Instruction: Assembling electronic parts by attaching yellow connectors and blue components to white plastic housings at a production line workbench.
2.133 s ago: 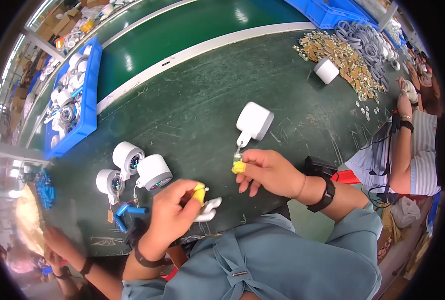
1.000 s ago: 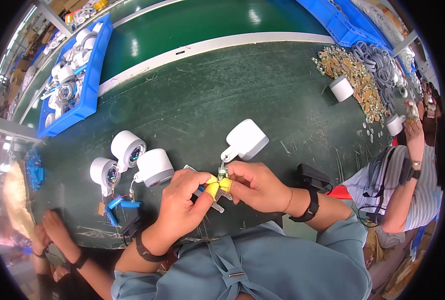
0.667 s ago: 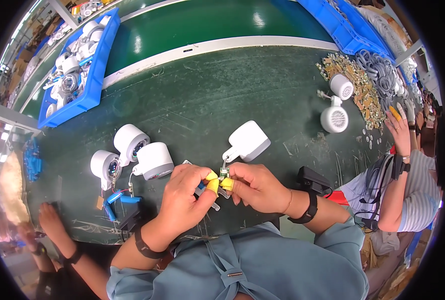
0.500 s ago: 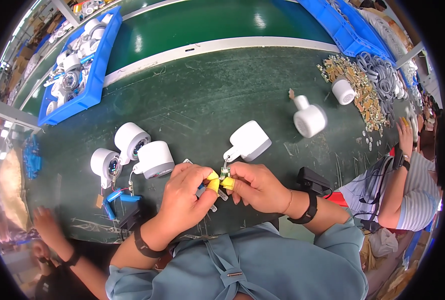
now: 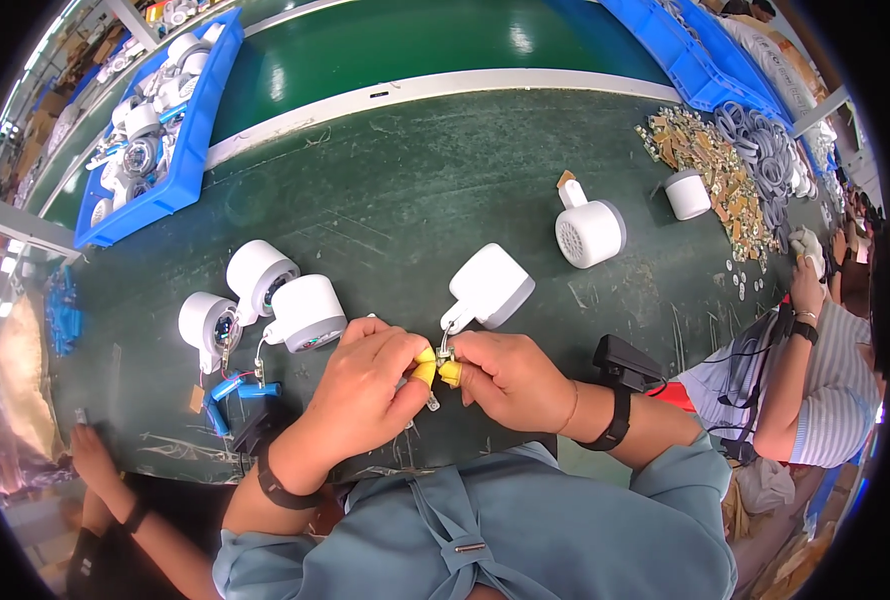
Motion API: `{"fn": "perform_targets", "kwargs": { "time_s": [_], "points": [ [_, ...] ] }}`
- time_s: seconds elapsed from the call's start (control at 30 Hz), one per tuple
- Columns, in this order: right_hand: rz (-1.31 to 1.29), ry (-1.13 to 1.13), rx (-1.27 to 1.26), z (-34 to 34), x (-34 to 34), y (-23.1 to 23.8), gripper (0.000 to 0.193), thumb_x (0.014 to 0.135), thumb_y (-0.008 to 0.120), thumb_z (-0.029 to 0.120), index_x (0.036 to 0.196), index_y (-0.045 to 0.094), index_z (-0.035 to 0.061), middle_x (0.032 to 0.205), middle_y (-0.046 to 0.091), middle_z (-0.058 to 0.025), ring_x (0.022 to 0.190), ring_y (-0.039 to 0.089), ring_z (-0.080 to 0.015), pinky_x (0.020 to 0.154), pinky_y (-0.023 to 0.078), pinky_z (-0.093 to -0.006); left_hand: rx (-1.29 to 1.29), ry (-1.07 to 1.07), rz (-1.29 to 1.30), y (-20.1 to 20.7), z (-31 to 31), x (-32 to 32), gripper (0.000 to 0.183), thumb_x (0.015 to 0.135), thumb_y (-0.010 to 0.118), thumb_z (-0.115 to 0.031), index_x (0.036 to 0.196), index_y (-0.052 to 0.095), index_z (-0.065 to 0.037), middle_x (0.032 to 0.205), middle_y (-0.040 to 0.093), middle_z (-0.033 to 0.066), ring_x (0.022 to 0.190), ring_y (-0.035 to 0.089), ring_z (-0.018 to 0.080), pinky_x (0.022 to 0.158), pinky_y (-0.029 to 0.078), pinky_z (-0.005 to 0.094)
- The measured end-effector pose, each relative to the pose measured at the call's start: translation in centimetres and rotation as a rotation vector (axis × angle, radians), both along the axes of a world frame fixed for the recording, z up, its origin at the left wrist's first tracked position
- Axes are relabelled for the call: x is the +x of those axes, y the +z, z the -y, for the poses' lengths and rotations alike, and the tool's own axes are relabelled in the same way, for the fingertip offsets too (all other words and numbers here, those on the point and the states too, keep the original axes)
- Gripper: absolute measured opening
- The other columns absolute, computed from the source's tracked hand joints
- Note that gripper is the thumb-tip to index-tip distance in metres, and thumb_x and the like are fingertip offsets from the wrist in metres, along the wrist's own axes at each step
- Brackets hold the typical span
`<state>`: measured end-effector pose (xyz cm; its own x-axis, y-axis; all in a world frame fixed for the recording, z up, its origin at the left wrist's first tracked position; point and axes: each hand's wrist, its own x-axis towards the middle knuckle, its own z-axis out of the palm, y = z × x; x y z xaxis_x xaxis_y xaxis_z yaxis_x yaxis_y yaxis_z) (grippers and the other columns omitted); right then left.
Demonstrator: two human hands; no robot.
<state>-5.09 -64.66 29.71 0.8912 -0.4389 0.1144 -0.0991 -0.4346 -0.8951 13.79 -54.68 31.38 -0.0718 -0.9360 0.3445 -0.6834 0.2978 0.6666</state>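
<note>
The dark green counter (image 5: 395, 190) fills most of my view, scuffed and scratched, with a glossy green strip (image 5: 425, 45) running along behind its pale edge. At the far left I have a blue crate (image 5: 205, 125) heaped with white and grey round parts; a second blue crate (image 5: 710, 80) sits at the upper right. Near the right rim I see a co-worker in a striped sleeve (image 5: 835, 405). Between that person and the middle lies a spread heap of small tan and green boards (image 5: 705, 160), with a pile of grey rings (image 5: 760, 140) just beside it.

At the front, the left hand (image 5: 370, 385) has its yellow-tipped thumb and finger drawn together; I can't make out what is between them. The right hand (image 5: 505, 375) is pinched on a small circuit board, the two hands' fingertips meeting there.

Just beyond the right hand lies a white housing (image 5: 490, 285) with a grey rim, tilted on its side, its short arm pointing toward the fingers. Three more white housings (image 5: 307, 308) cluster left of the left hand, and another with a perforated face (image 5: 590, 235) lies farther up to the right.

Next to the cluster I count several blue cylinders (image 5: 260, 390). Smallest is the small circuit board (image 5: 445, 354) itself, partly hidden by the fingers.
</note>
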Motion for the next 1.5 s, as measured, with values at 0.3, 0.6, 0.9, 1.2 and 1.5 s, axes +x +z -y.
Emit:
{"fn": "perform_targets", "kwargs": {
  "time_s": [0.3,0.6,0.9,1.2,1.5],
  "points": [
    [-0.084,-0.157,0.255,-0.5,0.6,0.8,0.006,0.090,0.055,0.002,0.087,0.050,0.0008,0.070,0.058,-0.0160,0.065,0.060,-0.0375,0.057,0.047,-0.0441,-0.023,0.210,0.053,-0.6,-0.5,-1.5,0.024,0.075,0.067,-0.001,0.099,0.062,0.001,0.085,0.066,0.0112,0.078,0.064,0.0295,0.086,0.047,0.0423],
    [0.004,-0.216,-0.129,-1.2,0.6,-0.3,0.003,0.093,0.055,0.003,0.093,0.057,0.0001,0.070,0.062,-0.0100,0.057,0.065,-0.0208,0.053,0.050,-0.0325,-0.080,0.200,-0.034,-0.6,-0.4,-2.5,0.026,0.070,0.064,0.006,0.096,0.062,0.003,0.081,0.063,0.0131,0.072,0.060,0.0310,0.076,0.048,0.0396],
    [-0.021,-0.187,-0.078,-1.1,0.7,-0.5,0.010,0.088,0.057,0.002,0.086,0.047,-0.0010,0.074,0.058,-0.0197,0.068,0.060,-0.0402,0.059,0.048,-0.0477,-0.125,0.146,0.022,-0.9,-0.1,-2.0,0.029,0.068,0.064,0.006,0.097,0.062,0.003,0.081,0.065,0.0134,0.073,0.063,0.0309,0.082,0.049,0.0430],
    [0.096,-0.236,-0.076,-1.3,0.6,-0.5,0.016,0.086,0.062,0.008,0.087,0.048,-0.0001,0.072,0.060,-0.0179,0.066,0.061,-0.0384,0.058,0.049,-0.0475,0.019,0.105,-0.036,0.3,0.4,-1.1,0.032,0.075,0.066,-0.002,0.106,0.063,0.002,0.087,0.067,0.0115,0.077,0.064,0.0266,0.084,0.046,0.0380],
    [0.120,-0.257,-0.178,-1.6,0.8,-1.1,0.019,0.083,0.067,0.011,0.083,0.050,0.0016,0.070,0.061,-0.0146,0.064,0.062,-0.0342,0.056,0.050,-0.0426,0.121,0.223,-0.025,0.3,0.4,-1.8,0.024,0.071,0.073,-0.004,0.095,0.068,-0.002,0.076,0.065,0.0053,0.071,0.061,0.0204,0.082,0.045,0.0334]
  ]
}}
